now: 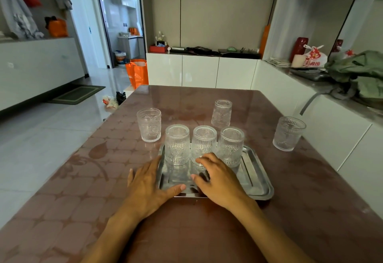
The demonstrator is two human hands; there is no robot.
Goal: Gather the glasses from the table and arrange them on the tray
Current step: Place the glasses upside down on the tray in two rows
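Looking down through the head cam, I've got three glasses sitting upside down in a row along the far edge of the steel tray [257, 171]: left tray glass [177, 144], middle tray glass [203, 143], right tray glass [231, 145]. Left hand [148, 186] is flat on the table [310, 200] against the tray's left rim, fingers spread, holding nothing. Right hand [217, 178] hovers over the tray's near half, fingers loosely curled just in front of the middle glass, also empty as far as I can tell.

Three glasses are left on the table: the left glass [149, 125], upright, just beyond the tray's far-left corner; the far glass [221, 113], upside down behind the row; and the right glass [288, 133], upright, well off to the right. All stand vertical. My guess: left hand is closest to the left glass, straight ahead of it, while the right glass means a sideways reach for the right hand.
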